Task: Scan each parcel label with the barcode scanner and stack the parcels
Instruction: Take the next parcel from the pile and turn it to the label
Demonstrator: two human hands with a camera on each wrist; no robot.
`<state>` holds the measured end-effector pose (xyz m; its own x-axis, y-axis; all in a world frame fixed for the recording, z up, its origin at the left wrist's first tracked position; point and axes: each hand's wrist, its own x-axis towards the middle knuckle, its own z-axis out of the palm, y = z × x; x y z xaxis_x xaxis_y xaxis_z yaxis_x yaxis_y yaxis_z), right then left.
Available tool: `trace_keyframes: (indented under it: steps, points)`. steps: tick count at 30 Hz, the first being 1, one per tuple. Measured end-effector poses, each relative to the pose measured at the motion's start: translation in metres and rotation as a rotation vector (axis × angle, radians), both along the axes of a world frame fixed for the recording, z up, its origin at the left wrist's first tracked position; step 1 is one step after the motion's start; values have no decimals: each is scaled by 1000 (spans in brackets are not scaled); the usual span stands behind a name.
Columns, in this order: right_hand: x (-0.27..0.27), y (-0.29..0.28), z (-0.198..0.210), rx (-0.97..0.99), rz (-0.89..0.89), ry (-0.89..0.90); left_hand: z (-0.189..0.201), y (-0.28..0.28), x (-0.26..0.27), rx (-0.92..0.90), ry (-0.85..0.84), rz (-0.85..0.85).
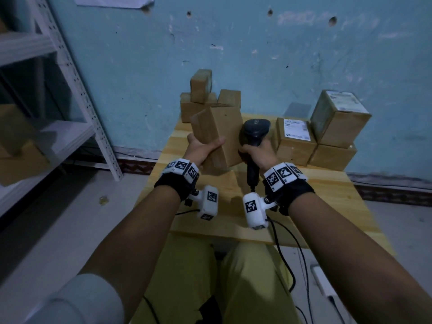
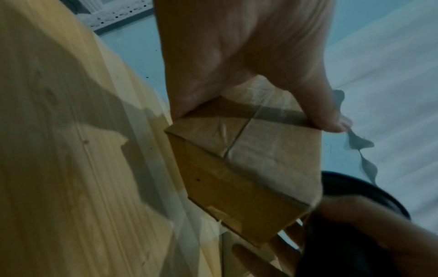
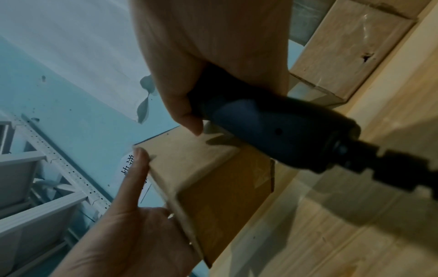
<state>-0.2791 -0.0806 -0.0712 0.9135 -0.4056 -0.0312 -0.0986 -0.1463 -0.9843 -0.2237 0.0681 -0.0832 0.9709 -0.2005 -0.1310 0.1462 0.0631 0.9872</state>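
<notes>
Peeling blue plaster wall (image 1: pixel 257 54) backs a pale wooden table (image 1: pixel 327 195) with straight grain lines. My left hand (image 1: pixel 203 148) grips a plain brown cardboard parcel (image 1: pixel 219 134), thumb on the near face, fingers wrapped behind it; the parcel is lifted off the table and tilted. Its surfaces are matte, with clear tape over the flap seam, visible in the left wrist view. No label shows on the faces turned toward me. In the right wrist view a strip of white paper with print sits behind my left fingers, too cut off to read.

My right hand (image 1: pixel 257 153) is curled round the handle of a dark, smooth plastic scanner (image 1: pixel 256 132), its rounded head just beside the parcel's right edge. The scanner window is hidden from every view. A black cable (image 1: pixel 284 260) leaves the handle base.

Unlabelled-looking boxes (image 1: pixel 205 97) stand at the back left; labelled boxes (image 1: pixel 315 136) are stacked at the right.
</notes>
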Motion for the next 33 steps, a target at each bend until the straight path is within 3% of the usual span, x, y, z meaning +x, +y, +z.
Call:
trace_keyframes:
  steps: [4, 12, 18, 24, 30, 33]
  points:
    - [0, 2, 0, 114, 20, -65, 2, 0, -3, -13, -31, -42]
    - [-3, -12, -2, 388, 138, -111, -4, 5, 4, -360, 86, -137]
    - [-3, -14, -6, 398, 149, -74, -8, 6, 10, -280, 190, -334]
    - [0, -8, -1, 358, 101, -148, -6, 2, 1, -201, 230, -220]
    - [0, -4, 4, 307, 88, -148, -1, 3, 0, -143, 130, -206]
    - [3, -5, 3, 263, -3, -143, -31, 5, 31, -115, 116, -149]
